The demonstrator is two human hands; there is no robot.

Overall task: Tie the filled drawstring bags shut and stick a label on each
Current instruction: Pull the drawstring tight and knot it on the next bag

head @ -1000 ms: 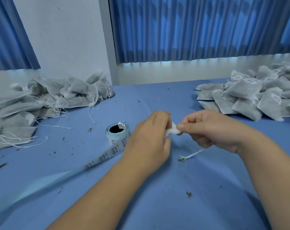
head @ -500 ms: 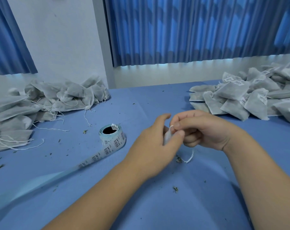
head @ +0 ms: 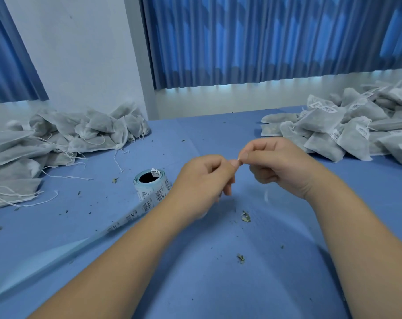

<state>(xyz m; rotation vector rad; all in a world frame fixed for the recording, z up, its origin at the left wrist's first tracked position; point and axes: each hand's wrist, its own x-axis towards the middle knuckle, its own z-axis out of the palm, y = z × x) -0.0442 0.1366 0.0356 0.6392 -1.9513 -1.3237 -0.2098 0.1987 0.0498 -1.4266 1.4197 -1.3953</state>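
The left hand [head: 202,180] and right hand [head: 282,166] meet above the middle of the worktop [head: 218,284]. Each has a narrow grip, thumb and forefinger tips pinched. What they pinch is too small to tell.

Untied bags [head: 64,139] are heaped at 9 o'clock with their strings [head: 64,177] trailing loose, and labelled bags [head: 333,132] are heaped at 2 o'clock. The bags look light, soft and thin, so they are best taken at the neck or by the strings. Grey filling shows dimly through the cloth, and the crumbs [head: 245,217] suggest dried leaf. The label roll [head: 152,188] stands just at 9 o'clock of the left hand.
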